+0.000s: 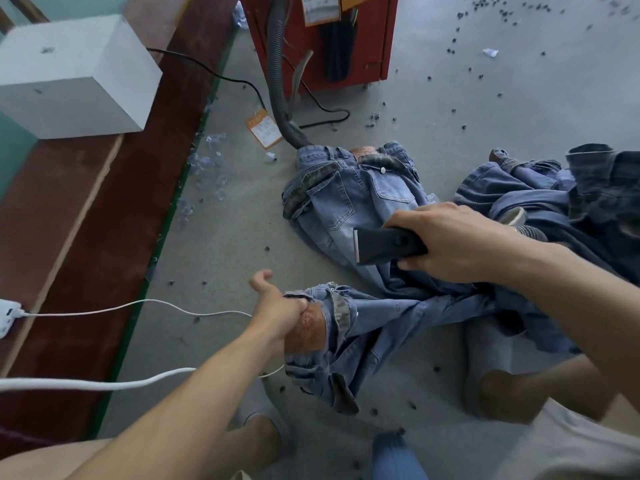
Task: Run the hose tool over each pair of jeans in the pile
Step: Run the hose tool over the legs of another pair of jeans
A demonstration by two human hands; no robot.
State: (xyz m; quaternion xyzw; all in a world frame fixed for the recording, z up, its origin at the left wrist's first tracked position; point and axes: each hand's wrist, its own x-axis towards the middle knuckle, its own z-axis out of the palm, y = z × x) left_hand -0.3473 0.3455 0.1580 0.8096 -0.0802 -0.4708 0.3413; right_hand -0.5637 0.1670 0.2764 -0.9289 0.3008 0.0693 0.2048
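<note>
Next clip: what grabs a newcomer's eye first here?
Two bare arms dominate: the right hand grips a black flat-nosed hose tool at centre right, while the left hand holds the waistband of light blue denim jeans. Behind, a grey ribbed hose runs to a red metal cabinet.

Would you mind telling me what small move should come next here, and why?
Probably lower the hose tool onto the jeans: the right hand holds it just above them, and the left hand grips their waistband.

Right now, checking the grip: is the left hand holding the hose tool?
No, the right hand grips the hose tool; the left hand holds the jeans waistband.
</note>
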